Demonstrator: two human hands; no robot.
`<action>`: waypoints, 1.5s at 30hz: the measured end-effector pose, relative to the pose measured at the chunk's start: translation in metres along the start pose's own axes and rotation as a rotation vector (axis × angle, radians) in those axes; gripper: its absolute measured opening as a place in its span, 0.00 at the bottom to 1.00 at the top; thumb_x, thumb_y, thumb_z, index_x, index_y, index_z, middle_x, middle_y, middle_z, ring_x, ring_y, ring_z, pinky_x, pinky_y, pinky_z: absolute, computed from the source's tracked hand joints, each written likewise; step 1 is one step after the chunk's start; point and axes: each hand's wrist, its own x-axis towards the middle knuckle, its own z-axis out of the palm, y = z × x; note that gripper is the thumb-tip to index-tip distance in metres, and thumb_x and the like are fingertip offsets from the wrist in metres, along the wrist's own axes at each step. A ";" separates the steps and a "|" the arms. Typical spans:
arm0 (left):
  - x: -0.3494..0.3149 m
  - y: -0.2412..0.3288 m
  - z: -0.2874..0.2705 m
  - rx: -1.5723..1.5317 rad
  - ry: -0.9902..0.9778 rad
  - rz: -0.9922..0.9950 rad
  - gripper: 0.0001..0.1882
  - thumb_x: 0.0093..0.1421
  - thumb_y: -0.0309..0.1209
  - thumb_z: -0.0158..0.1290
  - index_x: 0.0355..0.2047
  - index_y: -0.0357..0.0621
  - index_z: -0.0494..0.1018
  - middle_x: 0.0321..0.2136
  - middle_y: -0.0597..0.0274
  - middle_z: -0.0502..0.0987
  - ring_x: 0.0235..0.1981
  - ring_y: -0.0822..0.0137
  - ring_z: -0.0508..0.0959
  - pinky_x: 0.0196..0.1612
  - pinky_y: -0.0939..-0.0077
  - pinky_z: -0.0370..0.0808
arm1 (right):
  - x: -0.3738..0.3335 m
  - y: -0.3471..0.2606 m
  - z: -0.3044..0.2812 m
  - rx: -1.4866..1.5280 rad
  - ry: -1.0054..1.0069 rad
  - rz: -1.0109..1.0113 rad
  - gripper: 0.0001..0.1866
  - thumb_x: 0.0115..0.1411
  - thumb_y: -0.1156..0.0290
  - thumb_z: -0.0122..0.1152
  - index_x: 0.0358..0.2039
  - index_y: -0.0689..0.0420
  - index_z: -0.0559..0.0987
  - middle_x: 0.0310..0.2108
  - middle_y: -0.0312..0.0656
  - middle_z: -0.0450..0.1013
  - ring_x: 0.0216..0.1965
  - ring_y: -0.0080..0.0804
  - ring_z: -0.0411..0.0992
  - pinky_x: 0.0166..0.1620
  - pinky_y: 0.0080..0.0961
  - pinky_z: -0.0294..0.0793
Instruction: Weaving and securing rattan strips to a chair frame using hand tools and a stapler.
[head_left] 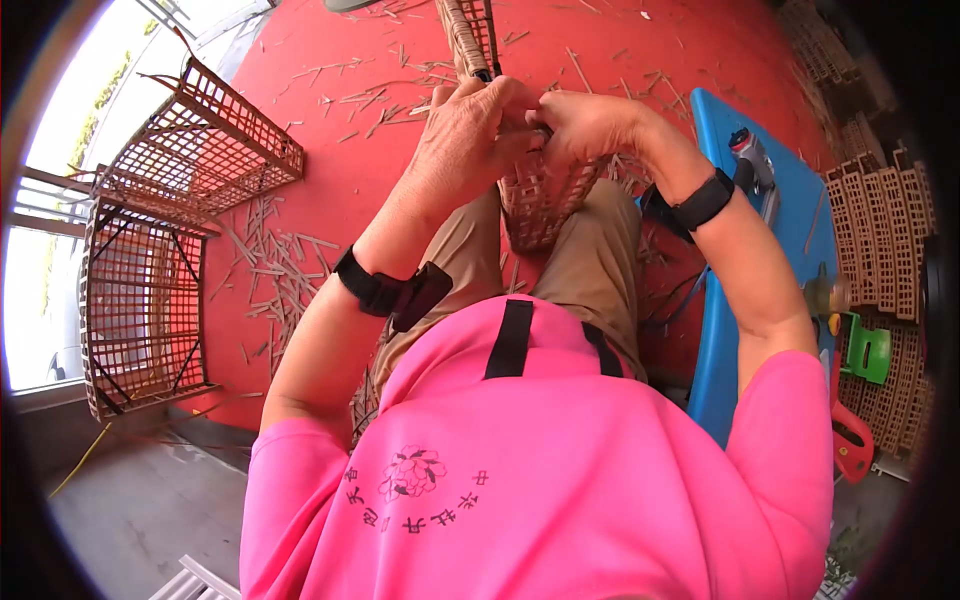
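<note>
Between my knees stands a woven basket (540, 215) of tan lattice, and a thick wrapped band (466, 45) with dark wire beside it runs up from it past my hands. My left hand (468, 140) is closed at the basket's upper edge, its fingertips partly hidden. Close against it, my right hand (585, 125) is bent down with its fingers pinched together. Something small and dark shows between the hands, but what the right fingers hold is too hidden to name.
Lattice frames (150, 310) stand on the left. Cut strips (280, 260) litter the red floor (350, 35). A blue table (745, 330) at my right bears a grey and red hand tool (755, 170). Stacked woven panels (880, 235) and a green plastic piece (867, 350) are farther right.
</note>
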 end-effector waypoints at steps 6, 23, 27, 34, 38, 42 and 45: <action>0.005 -0.004 0.005 0.017 -0.064 -0.003 0.16 0.55 0.34 0.58 0.43 0.45 0.71 0.33 0.63 0.82 0.42 0.60 0.78 0.51 0.66 0.66 | -0.014 -0.002 0.010 -0.137 0.287 -0.064 0.23 0.42 0.80 0.65 0.43 0.66 0.78 0.36 0.51 0.77 0.32 0.39 0.79 0.32 0.37 0.81; 0.014 -0.013 -0.005 -0.150 -0.285 -0.163 0.17 0.59 0.29 0.55 0.47 0.36 0.69 0.32 0.52 0.82 0.37 0.58 0.82 0.41 0.67 0.76 | -0.015 0.002 0.153 0.199 0.954 -0.132 0.25 0.67 0.63 0.49 0.61 0.59 0.63 0.18 0.42 0.74 0.15 0.29 0.71 0.23 0.27 0.69; 0.013 -0.014 -0.006 -0.230 -0.345 -0.219 0.17 0.59 0.28 0.54 0.48 0.35 0.69 0.33 0.52 0.82 0.37 0.61 0.82 0.41 0.68 0.76 | -0.009 0.008 0.139 0.760 0.688 -0.137 0.20 0.67 0.59 0.48 0.52 0.59 0.72 0.18 0.39 0.73 0.13 0.22 0.67 0.18 0.19 0.65; 0.011 -0.016 -0.008 -0.212 -0.326 -0.196 0.17 0.59 0.28 0.54 0.48 0.37 0.70 0.34 0.52 0.82 0.38 0.61 0.82 0.42 0.69 0.76 | -0.009 -0.002 0.150 0.833 0.981 -0.130 0.13 0.67 0.63 0.54 0.37 0.62 0.78 0.16 0.36 0.71 0.13 0.20 0.66 0.18 0.17 0.64; 0.012 -0.018 -0.006 -0.191 -0.333 -0.213 0.17 0.59 0.28 0.53 0.48 0.36 0.70 0.35 0.51 0.82 0.38 0.61 0.82 0.42 0.69 0.76 | -0.009 -0.002 0.144 1.126 0.986 -0.143 0.13 0.63 0.62 0.61 0.33 0.59 0.77 0.15 0.32 0.68 0.13 0.17 0.64 0.17 0.15 0.61; 0.009 -0.025 -0.010 -0.238 -0.305 -0.165 0.16 0.58 0.27 0.51 0.48 0.38 0.71 0.32 0.56 0.81 0.34 0.65 0.81 0.39 0.71 0.75 | -0.033 -0.008 0.137 1.113 0.835 0.003 0.14 0.60 0.59 0.66 0.30 0.57 0.76 0.15 0.30 0.67 0.13 0.15 0.63 0.17 0.13 0.59; 0.008 -0.026 -0.009 -0.351 -0.322 -0.168 0.16 0.58 0.27 0.51 0.47 0.39 0.71 0.29 0.58 0.80 0.31 0.68 0.79 0.38 0.73 0.75 | -0.034 0.004 0.138 0.860 0.868 -0.011 0.20 0.61 0.52 0.62 0.26 0.57 0.77 0.14 0.32 0.67 0.15 0.19 0.65 0.20 0.20 0.62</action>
